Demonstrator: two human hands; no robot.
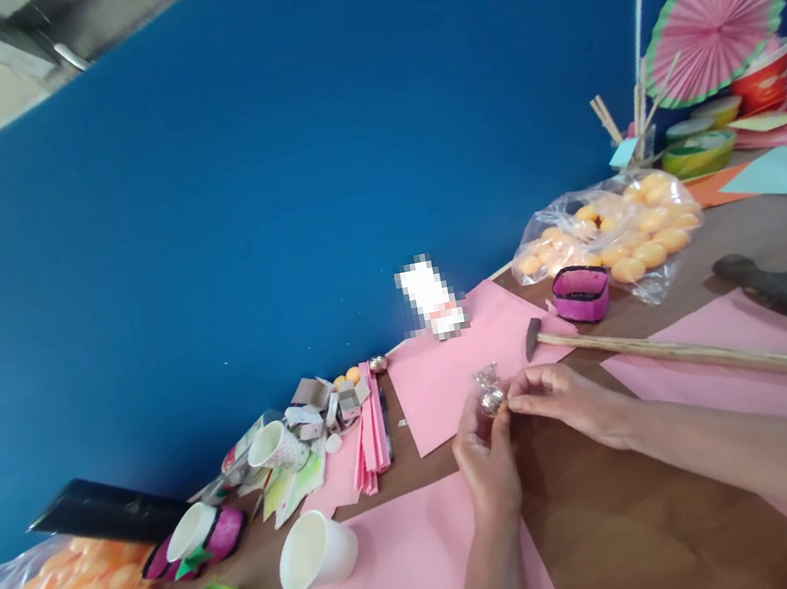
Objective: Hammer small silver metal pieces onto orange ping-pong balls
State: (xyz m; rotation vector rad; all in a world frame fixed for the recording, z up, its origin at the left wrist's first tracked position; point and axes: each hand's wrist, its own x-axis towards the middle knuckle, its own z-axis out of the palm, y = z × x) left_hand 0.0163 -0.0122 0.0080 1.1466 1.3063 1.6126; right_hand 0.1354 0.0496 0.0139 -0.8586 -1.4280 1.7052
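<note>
Near the middle of the view, my left hand (489, 455) is closed around a small shiny silver ball (492, 400) with a crinkled, foil-like top. My right hand (571, 397) comes in from the right, its thumb and forefinger pinched together at the ball's lower right edge, by my left thumb. Whatever sits between those right fingertips is too small to make out. Both hands are above the brown table (616, 519), between pink paper sheets (403, 567). Just behind the right hand lies a hammer (684, 347) with a wooden handle.
Bags of orange balls (646, 235) lie at the back right and far left. A white paper cup (318, 551) stands front left, near small boxes (313, 400) and pink strips (370, 431). A purple container (581, 294) and a dark curved tool (779, 282) are to the right.
</note>
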